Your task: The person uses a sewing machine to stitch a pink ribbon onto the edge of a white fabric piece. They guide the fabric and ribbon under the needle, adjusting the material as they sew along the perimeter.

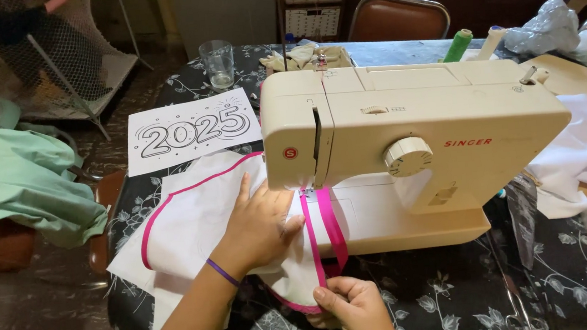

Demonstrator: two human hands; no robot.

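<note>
Head view shows one cream plastic sewing machine [413, 139] standing on the worktop [429, 302], which is covered with a black cloth printed with pale flowers. One white fabric piece edged in pink binding [192, 225] lies flat to the left of the machine bed and runs under the needle area. One glossy pink ribbon strip [329, 226] has its long axis running from the needle toward the person, pointing away from the camera into the machine. Left hand [257, 229] lies flat and spread on the white fabric just beside the needle area, pressing it down; a purple band circles its wrist. Right hand [350, 306] is closed in a pinch on the near end of the ribbon and fabric edge. One white paper sheet with outlined numerals [193, 130] lies behind the fabric, and one clear drinking glass [218, 63] stands beyond it. One green thread spool [458, 44] sits behind the machine.
</note>
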